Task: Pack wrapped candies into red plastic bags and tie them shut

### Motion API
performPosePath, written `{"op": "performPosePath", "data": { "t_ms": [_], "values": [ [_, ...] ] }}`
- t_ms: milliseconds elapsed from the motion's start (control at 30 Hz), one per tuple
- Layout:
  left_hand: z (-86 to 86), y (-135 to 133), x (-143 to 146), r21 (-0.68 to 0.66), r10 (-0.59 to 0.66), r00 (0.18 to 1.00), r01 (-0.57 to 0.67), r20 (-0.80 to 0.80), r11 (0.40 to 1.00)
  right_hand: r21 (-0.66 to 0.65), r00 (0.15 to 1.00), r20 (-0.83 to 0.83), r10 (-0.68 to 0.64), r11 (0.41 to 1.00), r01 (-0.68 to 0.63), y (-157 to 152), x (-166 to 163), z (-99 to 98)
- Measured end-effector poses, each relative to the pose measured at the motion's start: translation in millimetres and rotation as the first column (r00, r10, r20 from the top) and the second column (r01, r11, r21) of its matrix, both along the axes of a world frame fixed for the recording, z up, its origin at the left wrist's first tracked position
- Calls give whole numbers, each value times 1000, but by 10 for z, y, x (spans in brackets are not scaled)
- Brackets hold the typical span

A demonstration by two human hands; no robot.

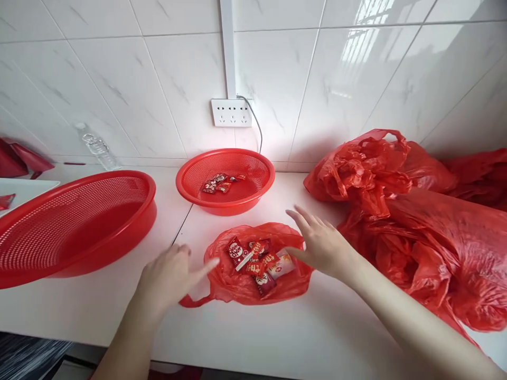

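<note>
A small red plastic bag (237,287) lies open on the white counter, with several wrapped candies (257,261) inside. My left hand (168,277) rests at the bag's left edge, index finger stretched toward it, holding nothing. My right hand (319,243) hovers at the bag's right edge with fingers spread, thumb near the candies, also holding nothing. Behind the bag stands a small red basket (225,198) that holds a few more candies (217,183).
A large red basket (79,232) sits at the left. A heap of red plastic bags (415,221) fills the right side. A clear bottle (97,148) lies by the tiled wall, and a socket strip (232,112) with a cable hangs above. The counter's front edge runs near me.
</note>
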State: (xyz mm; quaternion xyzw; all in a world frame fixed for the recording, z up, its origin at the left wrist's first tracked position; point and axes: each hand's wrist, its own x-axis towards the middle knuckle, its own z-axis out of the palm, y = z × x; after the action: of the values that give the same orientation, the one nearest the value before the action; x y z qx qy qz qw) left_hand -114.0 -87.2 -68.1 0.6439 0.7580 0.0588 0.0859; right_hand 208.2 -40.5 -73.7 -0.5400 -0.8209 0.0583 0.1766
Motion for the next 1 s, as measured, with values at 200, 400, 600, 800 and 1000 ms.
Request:
{"op": "performPosePath", "data": {
  "t_ms": [200, 400, 600, 800, 1000],
  "values": [
    [-309, -175, 7, -172, -117, 843, 240, 525, 955, -349, 989, -128, -80, 937, 31, 166, 420, -134],
    [268, 5, 84, -29, 42, 601, -30, 798, 999, -163, 637, -770, -33, 976, -146, 379, 537, 535],
    [1079, 230, 227, 271, -165, 580, -100, 798, 957, 110, 387, -913, 128, 992, -69, 418, 346, 1008],
    [1225, 244, 253, 857, -373, 846, -173, 382, 485, 106, 505, -856, 111, 994, -38, 347, 305, 930],
    [519, -322, 295, 230, -605, 763, 562, 228, 794, 57, 629, -776, 48, 998, -5, 158, 459, 583]
  ]
}}
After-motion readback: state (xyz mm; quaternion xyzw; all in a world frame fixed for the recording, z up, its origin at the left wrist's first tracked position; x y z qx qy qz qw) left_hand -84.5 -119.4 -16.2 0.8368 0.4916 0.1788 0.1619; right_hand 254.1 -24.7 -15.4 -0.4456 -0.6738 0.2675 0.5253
